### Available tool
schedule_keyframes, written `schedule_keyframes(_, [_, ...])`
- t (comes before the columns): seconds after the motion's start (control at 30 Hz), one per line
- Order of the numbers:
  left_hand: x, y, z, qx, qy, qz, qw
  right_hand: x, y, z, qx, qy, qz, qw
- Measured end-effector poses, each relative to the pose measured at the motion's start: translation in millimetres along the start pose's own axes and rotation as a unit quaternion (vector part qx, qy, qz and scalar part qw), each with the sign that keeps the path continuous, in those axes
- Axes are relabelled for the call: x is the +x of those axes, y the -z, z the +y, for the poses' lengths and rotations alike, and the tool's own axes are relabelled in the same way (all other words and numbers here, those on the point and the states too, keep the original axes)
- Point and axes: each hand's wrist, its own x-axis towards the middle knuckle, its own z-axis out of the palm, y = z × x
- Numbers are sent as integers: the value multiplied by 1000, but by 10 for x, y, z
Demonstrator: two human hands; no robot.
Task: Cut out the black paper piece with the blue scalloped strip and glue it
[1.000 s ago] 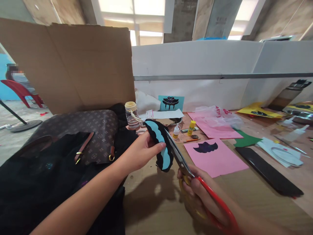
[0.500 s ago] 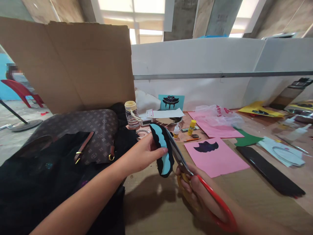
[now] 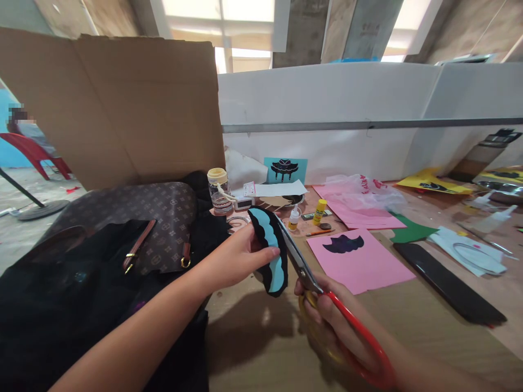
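Between the thumb and fingers of my left hand [image 3: 235, 258] is a curved black piece with a wavy light-blue paper shape [image 3: 269, 239] on it, held up above the table. My right hand [image 3: 330, 310] grips scissors [image 3: 300, 261] with one red and one yellow handle. Their blades point up and to the left, the tips beside the black piece's right edge; whether they touch it I cannot tell. Below and to the right, a pink sheet [image 3: 359, 267] lies with a dark cut-out [image 3: 343, 244] on it.
A patterned brown bag [image 3: 163, 212] and black cloth fill the left. Behind stand a lidded jar [image 3: 219, 190], a glue bottle [image 3: 293, 218] and a yellow glue stick [image 3: 320, 212]. A long black case [image 3: 449, 283] lies right. Tall cardboard [image 3: 143, 109] rises at back left.
The scissors have shifted slightly away from the black piece's right edge, and that edge looks trimmed narrower. My left hand keeps its hold, almost in place.
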Motion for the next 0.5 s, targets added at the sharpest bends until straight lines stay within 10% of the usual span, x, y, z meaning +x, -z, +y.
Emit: schedule_keyframes(0.5, [-22,20,-19,-25,24,-47,998,51,116,123,0,35,17,999])
